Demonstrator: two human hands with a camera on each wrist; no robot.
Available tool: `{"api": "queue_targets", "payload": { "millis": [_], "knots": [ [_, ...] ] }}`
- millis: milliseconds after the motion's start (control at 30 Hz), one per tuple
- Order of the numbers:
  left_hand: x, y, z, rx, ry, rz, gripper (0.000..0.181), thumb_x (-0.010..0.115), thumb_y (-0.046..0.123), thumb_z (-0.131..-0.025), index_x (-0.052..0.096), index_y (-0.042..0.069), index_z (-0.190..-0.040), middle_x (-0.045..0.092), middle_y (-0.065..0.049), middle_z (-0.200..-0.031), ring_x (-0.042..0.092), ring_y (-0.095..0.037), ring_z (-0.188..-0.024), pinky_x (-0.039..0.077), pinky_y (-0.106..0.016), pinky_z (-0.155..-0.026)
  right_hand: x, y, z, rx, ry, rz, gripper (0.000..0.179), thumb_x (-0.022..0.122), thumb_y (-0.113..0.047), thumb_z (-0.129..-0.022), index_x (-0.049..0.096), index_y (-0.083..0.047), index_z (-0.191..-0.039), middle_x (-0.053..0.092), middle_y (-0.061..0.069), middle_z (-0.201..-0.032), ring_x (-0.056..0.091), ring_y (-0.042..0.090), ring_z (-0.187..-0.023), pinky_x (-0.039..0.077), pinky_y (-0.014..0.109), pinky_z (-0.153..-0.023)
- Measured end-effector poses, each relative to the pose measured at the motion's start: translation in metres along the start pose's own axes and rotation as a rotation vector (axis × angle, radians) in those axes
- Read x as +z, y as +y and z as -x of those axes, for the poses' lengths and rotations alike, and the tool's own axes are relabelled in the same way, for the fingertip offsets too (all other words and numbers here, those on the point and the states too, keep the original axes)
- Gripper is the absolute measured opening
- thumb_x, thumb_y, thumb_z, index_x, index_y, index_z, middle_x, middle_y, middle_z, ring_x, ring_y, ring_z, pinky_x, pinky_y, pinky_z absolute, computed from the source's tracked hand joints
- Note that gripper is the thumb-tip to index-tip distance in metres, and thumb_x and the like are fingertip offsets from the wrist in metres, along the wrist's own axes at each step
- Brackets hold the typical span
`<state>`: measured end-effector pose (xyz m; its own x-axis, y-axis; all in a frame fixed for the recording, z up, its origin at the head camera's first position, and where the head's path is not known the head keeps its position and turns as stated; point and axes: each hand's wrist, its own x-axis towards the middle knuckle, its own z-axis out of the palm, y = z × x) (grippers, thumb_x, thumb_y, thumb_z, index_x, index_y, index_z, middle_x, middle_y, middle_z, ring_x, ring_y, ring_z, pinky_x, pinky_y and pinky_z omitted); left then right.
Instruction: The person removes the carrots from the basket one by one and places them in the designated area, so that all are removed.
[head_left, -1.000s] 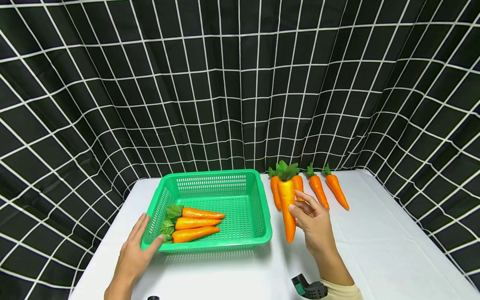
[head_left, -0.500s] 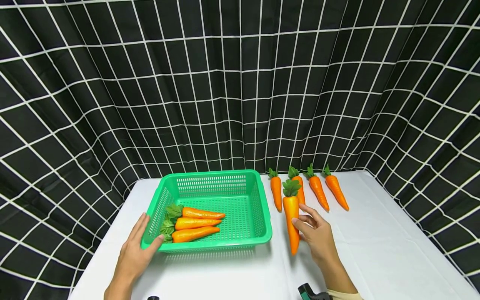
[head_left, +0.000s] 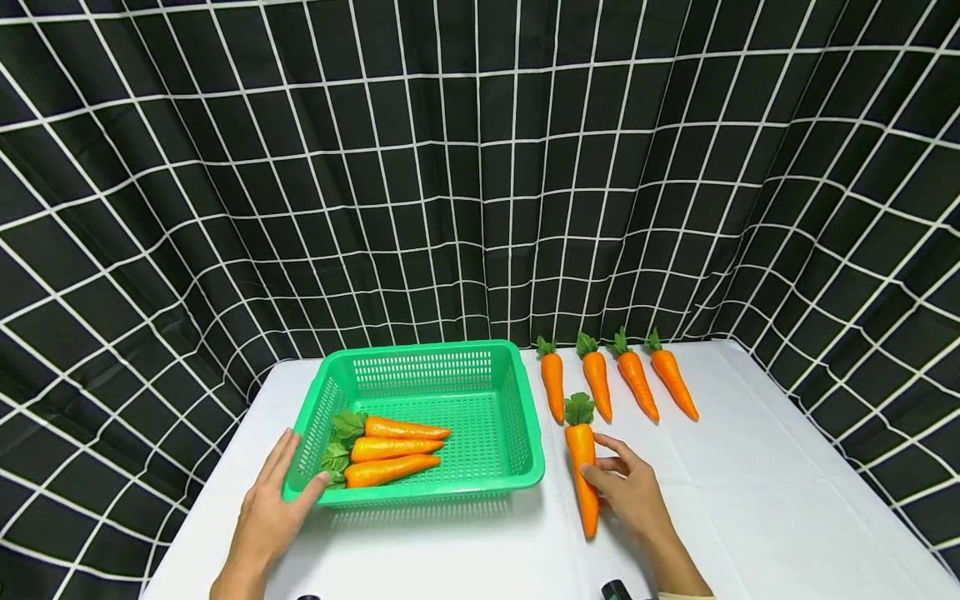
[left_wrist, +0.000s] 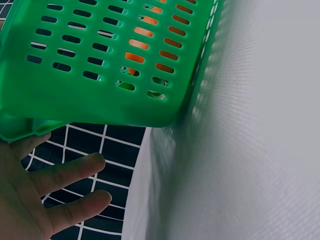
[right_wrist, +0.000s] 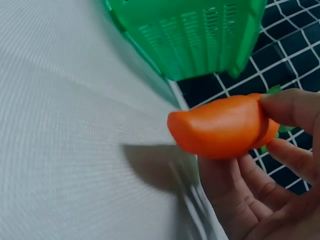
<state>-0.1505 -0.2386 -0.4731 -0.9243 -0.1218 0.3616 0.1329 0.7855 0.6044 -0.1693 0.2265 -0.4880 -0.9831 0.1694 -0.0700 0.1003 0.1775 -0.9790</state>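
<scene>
Shifting toward the near side of the white cloth (head_left: pixel 765 517), an orange carrot (head_left: pixel 582 468) is found pinched between the thumb and fingers of the right hand (head_left: pixel 633 493), its leafy top (head_left: pixel 579 408) pointed toward the back and its tip toward the near edge. Over the last second it has been drawn away from the back row and brought lower, just right of the basket (head_left: pixel 427 497); the row, partly covered earlier, is now fully exposed. In the right wrist view, a shadow (right_wrist: pixel 152 165) is seen apart from the tip, so the carrot is judged to be off the cloth. No release is observed, and handling of this piece is therefore assessed as unfinished.

To its left, the green basket is found upright, with no shift noted. Three carrots (head_left: pixel 396 447) are contained in its left part, laid side by side, leaves to the left and tips to the right. Its left end is touched by the left hand (head_left: pixel 272 510), thumb at the near corner of the rim, fingers extended along the side; nothing is grasped by it.

Farther back, four loose carrots (head_left: pixel 597 387) are laid in a spaced row, leaves toward the black grid curtain (head_left: pixel 498 183). Their positions are recorded as unchanged.
</scene>
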Motion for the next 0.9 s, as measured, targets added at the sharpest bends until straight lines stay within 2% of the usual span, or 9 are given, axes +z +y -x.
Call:
{"api": "queue_targets", "payload": {
  "millis": [200,433,633,900],
  "knots": [
    [0.000,0.001,-0.001,0.012,0.014,0.001,0.075,0.068,0.040,-0.088,0.036,0.012,-0.150,0.028,-0.002,-0.156,0.035,-0.046,-0.131,0.032,-0.065,-0.096,0.000,0.007,-0.003,-0.011,0.030,0.184,0.055,0.074,-0.018,-0.085,0.054,-0.014,-0.136,0.063,0.012,-0.099,0.059,0.020,-0.072,0.051,0.028,-0.055],
    [0.000,0.001,-0.001,0.000,0.006,0.000,0.076,0.067,0.041,-0.089,0.035,0.012,-0.151,0.027,-0.002,-0.156,0.034,-0.046,-0.132,0.031,-0.066,-0.097,0.005,0.011,-0.005,-0.074,0.096,0.404,0.053,0.073,-0.018,-0.083,0.056,-0.008,-0.133,0.063,0.007,-0.089,0.058,0.019,-0.074,0.049,0.029,-0.061],
    [0.000,0.000,0.000,-0.008,0.006,0.003,0.076,0.066,0.043,-0.089,0.035,0.013,-0.151,0.027,-0.002,-0.156,0.034,-0.045,-0.132,0.031,-0.066,-0.097,0.010,0.013,-0.004,-0.115,0.110,0.502,0.054,0.075,-0.021,-0.082,0.058,-0.006,-0.131,0.062,0.004,-0.083,0.058,0.018,-0.071,0.049,0.034,-0.063],
    [0.001,0.002,0.001,0.003,0.018,-0.005,0.075,0.067,0.042,-0.089,0.037,0.011,-0.150,0.029,-0.003,-0.156,0.035,-0.045,-0.131,0.032,-0.065,-0.096,0.013,0.013,-0.003,-0.135,0.118,0.545,0.054,0.076,-0.023,-0.081,0.059,-0.006,-0.129,0.063,0.005,-0.086,0.057,0.018,-0.071,0.048,0.036,-0.064]
  ]
}}
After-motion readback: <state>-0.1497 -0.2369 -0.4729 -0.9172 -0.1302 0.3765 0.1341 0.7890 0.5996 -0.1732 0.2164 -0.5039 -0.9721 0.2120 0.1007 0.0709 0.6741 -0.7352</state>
